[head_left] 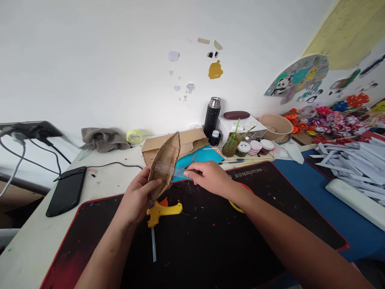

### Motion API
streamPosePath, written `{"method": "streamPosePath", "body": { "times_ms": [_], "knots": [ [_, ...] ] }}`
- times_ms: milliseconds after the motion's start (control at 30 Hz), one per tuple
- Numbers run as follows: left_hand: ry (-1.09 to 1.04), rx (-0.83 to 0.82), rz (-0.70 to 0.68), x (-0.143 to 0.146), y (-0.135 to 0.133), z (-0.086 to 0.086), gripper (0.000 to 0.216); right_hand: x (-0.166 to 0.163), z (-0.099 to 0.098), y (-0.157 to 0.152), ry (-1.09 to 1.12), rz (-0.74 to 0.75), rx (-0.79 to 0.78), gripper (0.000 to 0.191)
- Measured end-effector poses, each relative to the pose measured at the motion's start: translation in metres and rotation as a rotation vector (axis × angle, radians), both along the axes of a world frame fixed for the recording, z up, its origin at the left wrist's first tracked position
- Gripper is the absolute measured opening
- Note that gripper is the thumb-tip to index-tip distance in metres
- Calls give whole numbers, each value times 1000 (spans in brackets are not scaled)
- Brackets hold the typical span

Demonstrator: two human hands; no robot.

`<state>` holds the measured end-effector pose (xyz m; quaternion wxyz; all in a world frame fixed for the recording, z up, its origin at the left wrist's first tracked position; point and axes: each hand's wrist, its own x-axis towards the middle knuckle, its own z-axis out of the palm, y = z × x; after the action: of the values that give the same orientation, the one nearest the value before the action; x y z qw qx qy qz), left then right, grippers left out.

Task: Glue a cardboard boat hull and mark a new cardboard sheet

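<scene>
The black mat (210, 249) with red border lies on the table before the person, and from it I give all the places. Over the far part of the mat, somewhat left of its middle, is a cardboard piece (169, 150), pointed at the top and hollow like a small boat. The left hand (140, 194) holds it near its lower end, with the thumb pressed on the inner face and the piece standing tilted.

A clear strip (165, 168) lies across this inner face (whether it is tape or firm plastic, I cannot tell). The right hand (212, 176) is above the far edge of the mat; its thumb and forefinger are close together at the free end of the strip, in a narrow pinch.

On the mat, just below the cardboard piece, lies a yellow glue gun (165, 210), from which a pale stick (154, 245) points to the near side. Beyond the far edge of the mat there are a bright blue sheet (209, 154), a flattened carton (194, 138), a dark flask (212, 116) and small paint jars (255, 147). To the left of the mat lies a black phone (66, 192), and to the right of it are many white paper strips (355, 170).
</scene>
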<state>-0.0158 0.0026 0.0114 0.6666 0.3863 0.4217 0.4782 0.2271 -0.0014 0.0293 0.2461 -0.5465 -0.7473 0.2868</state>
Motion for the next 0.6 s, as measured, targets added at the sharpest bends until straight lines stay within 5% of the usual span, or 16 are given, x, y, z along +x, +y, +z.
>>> {"method": "streamPosePath", "body": {
  "times_ms": [600],
  "knots": [
    [-11, -30, 42, 0, 1, -3, 53, 1, -6, 1, -1, 6, 4, 24]
  ]
}}
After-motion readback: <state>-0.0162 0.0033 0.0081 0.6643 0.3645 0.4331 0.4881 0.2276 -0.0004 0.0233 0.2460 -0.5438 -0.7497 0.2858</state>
